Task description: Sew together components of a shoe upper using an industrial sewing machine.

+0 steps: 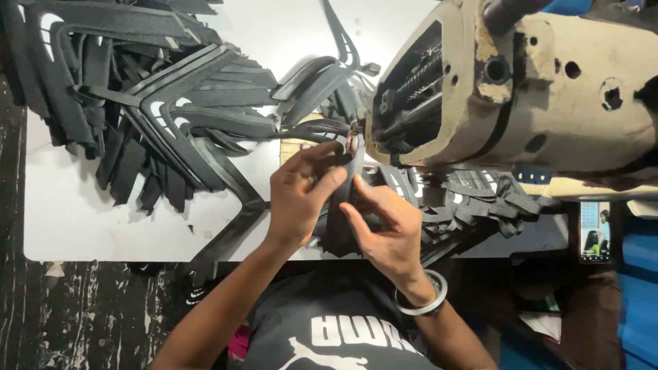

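Observation:
My left hand (pixel 301 195) and my right hand (pixel 384 229) pinch one black fabric piece (pixel 340 219) between them, just in front of the needle end of a worn cream sewing machine (pixel 521 89). The left fingers press the piece's top edge near the presser foot (pixel 352 140). The right fingers hold its right edge; a metal bangle (pixel 428 301) circles that wrist. The part of the piece under my palms is hidden.
A large pile of cut black fabric pieces (pixel 157 103) fans over the white table top (pixel 68 219) at left. More stitched pieces (pixel 480 199) lie under the machine arm. A phone with a lit screen (pixel 595 231) stands at right.

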